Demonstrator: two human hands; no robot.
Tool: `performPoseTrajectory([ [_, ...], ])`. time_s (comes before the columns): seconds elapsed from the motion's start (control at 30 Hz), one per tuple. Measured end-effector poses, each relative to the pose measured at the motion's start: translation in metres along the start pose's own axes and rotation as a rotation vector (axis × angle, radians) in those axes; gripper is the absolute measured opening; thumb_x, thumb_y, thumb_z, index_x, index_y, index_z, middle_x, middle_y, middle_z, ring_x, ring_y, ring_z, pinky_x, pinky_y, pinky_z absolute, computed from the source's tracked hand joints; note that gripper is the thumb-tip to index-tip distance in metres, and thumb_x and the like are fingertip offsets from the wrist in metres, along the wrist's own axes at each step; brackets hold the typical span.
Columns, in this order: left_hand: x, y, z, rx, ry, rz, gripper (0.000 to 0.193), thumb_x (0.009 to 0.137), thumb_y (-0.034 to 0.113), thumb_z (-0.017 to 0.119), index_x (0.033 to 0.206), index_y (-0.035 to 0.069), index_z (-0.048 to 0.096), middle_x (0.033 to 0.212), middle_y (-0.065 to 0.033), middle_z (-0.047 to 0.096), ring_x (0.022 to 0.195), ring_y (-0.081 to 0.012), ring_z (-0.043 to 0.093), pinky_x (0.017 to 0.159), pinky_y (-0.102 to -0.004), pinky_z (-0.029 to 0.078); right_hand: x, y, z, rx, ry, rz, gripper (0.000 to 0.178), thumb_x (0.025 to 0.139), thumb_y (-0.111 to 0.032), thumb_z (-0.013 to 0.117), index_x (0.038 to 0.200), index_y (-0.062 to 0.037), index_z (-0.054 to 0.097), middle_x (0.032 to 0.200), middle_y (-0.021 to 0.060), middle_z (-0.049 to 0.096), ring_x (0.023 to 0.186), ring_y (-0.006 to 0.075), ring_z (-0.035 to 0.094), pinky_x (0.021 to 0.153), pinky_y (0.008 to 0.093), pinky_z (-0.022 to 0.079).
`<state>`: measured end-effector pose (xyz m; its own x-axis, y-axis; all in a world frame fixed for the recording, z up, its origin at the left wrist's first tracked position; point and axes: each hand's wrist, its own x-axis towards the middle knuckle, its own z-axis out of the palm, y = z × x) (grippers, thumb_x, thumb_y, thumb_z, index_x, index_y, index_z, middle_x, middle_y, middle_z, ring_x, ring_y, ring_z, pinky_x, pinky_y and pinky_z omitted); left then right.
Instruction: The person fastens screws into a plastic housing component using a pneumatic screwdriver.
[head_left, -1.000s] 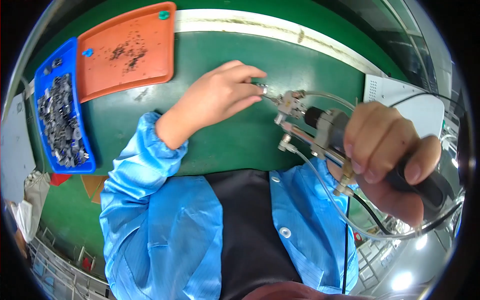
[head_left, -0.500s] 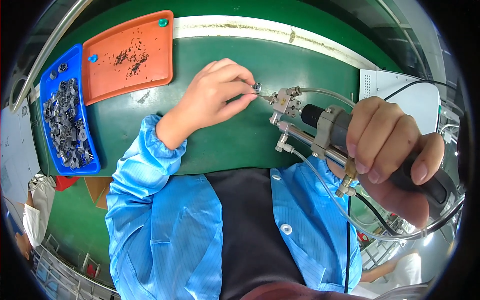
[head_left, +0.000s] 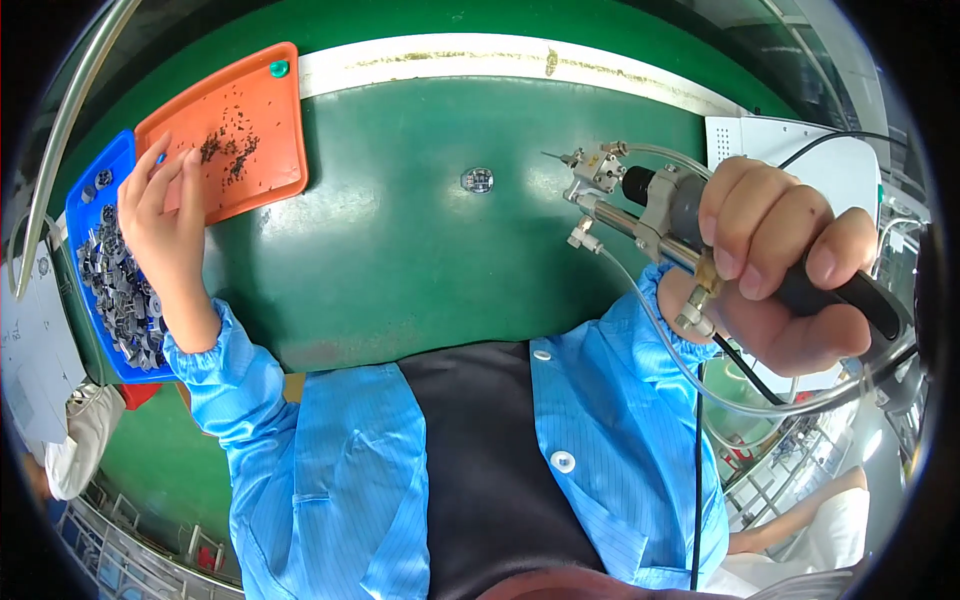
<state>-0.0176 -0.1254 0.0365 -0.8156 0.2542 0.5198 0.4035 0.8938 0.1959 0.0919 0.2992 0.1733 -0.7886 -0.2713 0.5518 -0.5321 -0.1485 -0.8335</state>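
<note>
My left hand (head_left: 168, 215) hovers over the near left edge of the orange tray (head_left: 285, 160), its fingers stretched and spread, with nothing visible in them. Beside it lies the blue tray (head_left: 122, 150), heaped with small grey and black round parts (head_left: 118, 290) and partly covered by the hand. Tiny black pieces (head_left: 235, 150) are scattered in the orange tray. My right hand (head_left: 790, 245) is wrapped round the dark handle of a dispensing gun (head_left: 640, 195), a tool with metal fittings, hoses and a thin needle tip pointing left. A small round electronic part (head_left: 478, 180) rests alone on the green table.
A green cap-like piece (head_left: 279, 69) sits in the orange tray's far corner. At the right stands a white box (head_left: 735, 135) with a black cable. A clear hose (head_left: 650, 330) loops down from the gun. A white strip (head_left: 430, 60) runs along the table's back.
My left hand has let go of the small part, which now lies on the table, and has swung left to the trays. The gun's tip no longer meets the part.
</note>
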Motion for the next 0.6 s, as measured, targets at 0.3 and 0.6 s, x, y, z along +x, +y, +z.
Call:
performPoseTrajectory([
  [0.3,0.008,0.132,0.016,-0.77,-0.352,0.322,0.02,0.077,0.01,0.079,0.095,0.008,0.072,0.119,-0.0084,0.069,0.111,-0.0294,0.065,0.092,-0.0405,0.052,0.0,0.02,-0.004,0.059,-0.109,-0.061,0.061,0.1,-0.059,0.056,0.139,-0.0133,0.048,0.075,-0.0024,0.058,0.063,0.0121,0.057,0.059,0.0298,0.044],
  [0.6,0.001,0.157,0.063,-0.834,-0.427,0.467,0.02,0.077,0.006,0.079,0.096,0.005,0.074,0.112,-0.0083,0.069,0.105,-0.0304,0.064,0.088,-0.0414,0.053,0.013,0.013,0.013,0.191,-0.141,-0.018,0.058,0.095,-0.059,0.065,0.131,-0.0158,0.051,0.076,-0.0014,0.059,0.064,0.012,0.058,0.06,0.0284,0.044],
])
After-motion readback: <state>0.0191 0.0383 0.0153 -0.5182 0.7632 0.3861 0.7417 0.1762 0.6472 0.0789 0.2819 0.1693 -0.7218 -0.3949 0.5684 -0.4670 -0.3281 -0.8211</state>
